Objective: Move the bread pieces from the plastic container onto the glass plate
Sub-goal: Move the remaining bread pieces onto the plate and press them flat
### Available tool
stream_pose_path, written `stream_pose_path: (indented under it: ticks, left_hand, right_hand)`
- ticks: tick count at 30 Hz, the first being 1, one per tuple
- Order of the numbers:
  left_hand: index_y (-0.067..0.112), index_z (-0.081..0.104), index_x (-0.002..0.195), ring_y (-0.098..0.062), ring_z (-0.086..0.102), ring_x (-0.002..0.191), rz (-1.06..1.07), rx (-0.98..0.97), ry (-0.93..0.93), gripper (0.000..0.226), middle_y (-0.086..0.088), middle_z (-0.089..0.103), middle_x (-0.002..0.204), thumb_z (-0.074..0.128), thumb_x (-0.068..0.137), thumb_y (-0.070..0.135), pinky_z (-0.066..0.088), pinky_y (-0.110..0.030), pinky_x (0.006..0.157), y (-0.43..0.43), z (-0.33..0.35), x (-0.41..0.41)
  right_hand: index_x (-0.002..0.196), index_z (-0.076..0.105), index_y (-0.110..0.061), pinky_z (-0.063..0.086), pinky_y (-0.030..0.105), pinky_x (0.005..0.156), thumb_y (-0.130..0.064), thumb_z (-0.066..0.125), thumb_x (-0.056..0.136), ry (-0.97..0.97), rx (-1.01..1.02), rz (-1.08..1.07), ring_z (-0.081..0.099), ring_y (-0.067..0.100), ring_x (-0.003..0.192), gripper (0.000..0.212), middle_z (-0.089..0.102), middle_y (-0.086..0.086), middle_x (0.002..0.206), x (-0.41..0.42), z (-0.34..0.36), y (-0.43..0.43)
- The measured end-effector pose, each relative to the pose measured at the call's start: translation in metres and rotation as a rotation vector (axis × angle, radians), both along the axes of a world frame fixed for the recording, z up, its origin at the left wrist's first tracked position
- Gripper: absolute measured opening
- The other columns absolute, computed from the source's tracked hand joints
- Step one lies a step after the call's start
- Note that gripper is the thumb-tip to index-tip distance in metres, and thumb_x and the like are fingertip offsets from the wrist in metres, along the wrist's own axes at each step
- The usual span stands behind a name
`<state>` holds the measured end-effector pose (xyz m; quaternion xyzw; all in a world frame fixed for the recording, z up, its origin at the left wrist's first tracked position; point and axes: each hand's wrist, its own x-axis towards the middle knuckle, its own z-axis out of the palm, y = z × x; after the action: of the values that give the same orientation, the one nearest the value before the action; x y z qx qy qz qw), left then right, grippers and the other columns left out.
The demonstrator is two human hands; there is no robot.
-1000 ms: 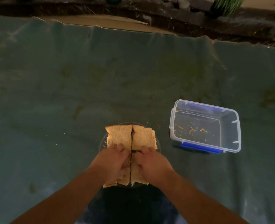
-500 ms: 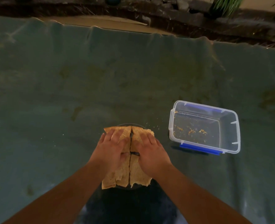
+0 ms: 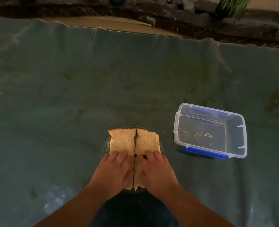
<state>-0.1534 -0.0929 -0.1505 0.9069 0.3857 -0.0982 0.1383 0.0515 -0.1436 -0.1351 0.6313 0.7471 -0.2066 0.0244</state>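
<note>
Several tan bread pieces lie side by side on the round glass plate (image 3: pixel 104 149) near the table's front edge. The far left bread piece (image 3: pixel 123 140) and the far right bread piece (image 3: pixel 147 141) are in full view. My left hand (image 3: pixel 114 171) and my right hand (image 3: pixel 156 171) lie palm down over the near pieces, thumbs curled at the seam between them. Only a sliver of the near bread (image 3: pixel 136 179) shows between my hands. To the right stands the clear plastic container (image 3: pixel 243 138) with blue clips, holding only crumbs.
A wrinkled dark green cloth (image 3: pixel 70 95) covers the whole table. Loose crumbs lie on it between plate and container. Beyond the far edge are a tan board (image 3: pixel 102 23), dark ground and a plant (image 3: pixel 230 5).
Both hands slid forward over the far bread pieces, then drew back onto the near pieces, uncovering the far pair again. The container has not moved.
</note>
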Motion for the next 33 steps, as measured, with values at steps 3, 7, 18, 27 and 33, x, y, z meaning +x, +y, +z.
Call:
stream_pose_path:
  ticks: [3,7,18,27,33]
  left_hand:
    - [0.021,0.063,0.133,-0.032,0.061,0.122,0.005,-0.017,0.034,0.051,-0.011,0.066,0.138,0.045,0.098,0.053,0.054,-0.053,0.100,-0.017,-0.009,-0.007]
    - [0.020,0.065,0.132,-0.031,0.061,0.123,-0.012,0.024,0.011,0.050,-0.011,0.066,0.139,0.045,0.098,0.052,0.053,-0.051,0.102,-0.013,-0.011,-0.008]
    - [0.021,0.065,0.131,-0.033,0.061,0.124,-0.001,0.045,0.008,0.050,-0.013,0.066,0.138,0.045,0.097,0.052,0.052,-0.053,0.102,-0.012,-0.013,-0.007]
    - [0.015,0.033,0.155,-0.039,0.027,0.153,0.045,0.031,0.004,0.086,-0.015,0.033,0.166,0.049,0.086,0.064,0.020,-0.061,0.122,0.015,-0.013,-0.003]
    - [0.015,0.010,0.163,-0.030,0.000,0.158,0.105,0.033,0.017,0.071,-0.010,0.002,0.171,0.012,0.104,0.054,0.007,-0.052,0.128,0.028,-0.017,0.020]
  right_hand:
    - [0.131,0.063,-0.018,0.055,0.053,0.099,-0.032,0.072,0.085,-0.032,0.005,0.044,0.059,0.036,0.119,0.049,0.062,0.013,0.133,-0.002,-0.008,-0.019]
    - [0.143,0.050,-0.020,0.052,0.051,0.101,-0.031,0.077,0.083,-0.052,0.069,0.135,0.054,0.035,0.124,0.067,0.056,0.012,0.141,0.008,-0.020,-0.021]
    - [0.142,0.050,-0.022,0.049,0.051,0.102,-0.027,0.073,0.084,-0.062,0.099,0.155,0.052,0.036,0.120,0.062,0.055,0.012,0.134,0.016,-0.026,-0.015]
    - [0.160,0.028,-0.013,0.023,0.062,0.121,-0.047,0.037,0.101,-0.002,0.076,-0.009,0.019,0.044,0.154,0.069,0.029,0.022,0.167,0.003,-0.022,-0.003]
    - [0.155,-0.020,-0.012,-0.015,0.050,0.122,-0.050,0.011,0.104,-0.065,0.017,-0.079,-0.023,0.035,0.153,0.071,-0.019,0.016,0.167,-0.007,-0.034,0.021]
